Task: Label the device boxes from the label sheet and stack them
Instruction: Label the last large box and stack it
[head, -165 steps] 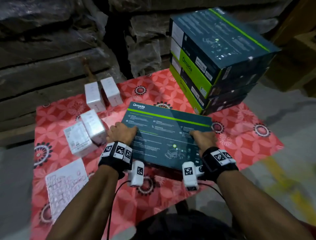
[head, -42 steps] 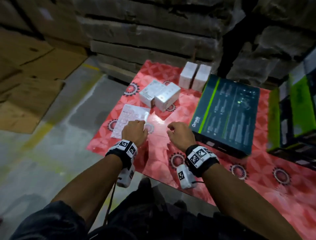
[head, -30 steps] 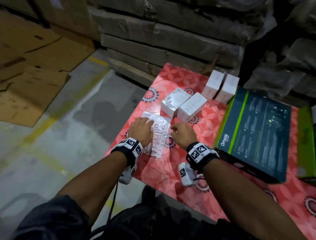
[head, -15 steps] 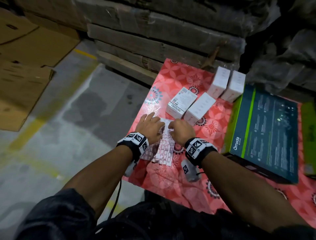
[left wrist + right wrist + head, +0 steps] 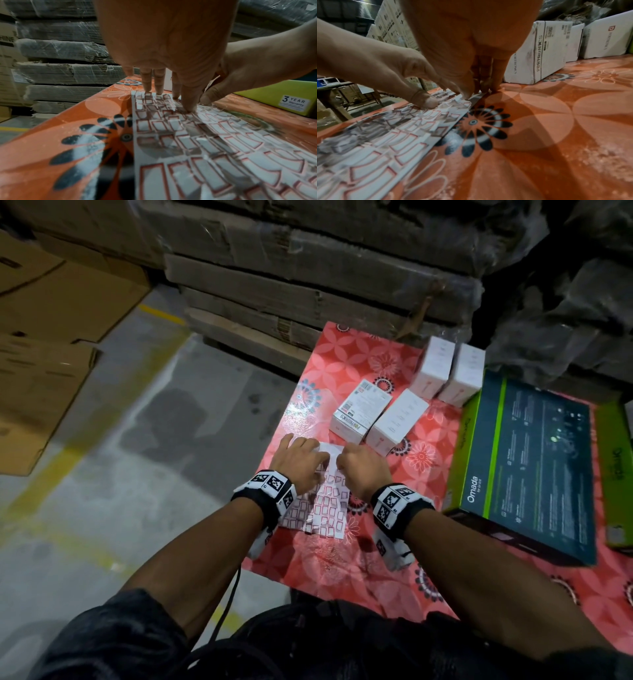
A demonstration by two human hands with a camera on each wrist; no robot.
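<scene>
A white label sheet point(image 5: 322, 508) with red-bordered stickers lies near the left edge of the red flowered table point(image 5: 342, 364). My left hand point(image 5: 298, 460) presses it down with straight fingers point(image 5: 147, 83). My right hand point(image 5: 356, 467) curls over the sheet's far right edge point(image 5: 385, 142), thumb and fingertips point(image 5: 494, 86) pinching there. Beyond my hands lie two small white device boxes point(image 5: 361, 412) point(image 5: 397, 421). Two more point(image 5: 435, 371) point(image 5: 462, 378) stand farther back. A large dark Omada box point(image 5: 527, 463) lies flat to the right.
Green-sided boxes point(image 5: 616, 467) sit at the right edge of view. Plastic-wrapped cardboard stacks point(image 5: 308, 268) wall off the back. Flattened cartons point(image 5: 51, 337) lie on the concrete floor to the left. The table's left edge drops off just beside the sheet.
Both hands left the large Omada box and moved left to the label sheet. Over the last second the right hand closed in on the sheet's far edge beside the left hand.
</scene>
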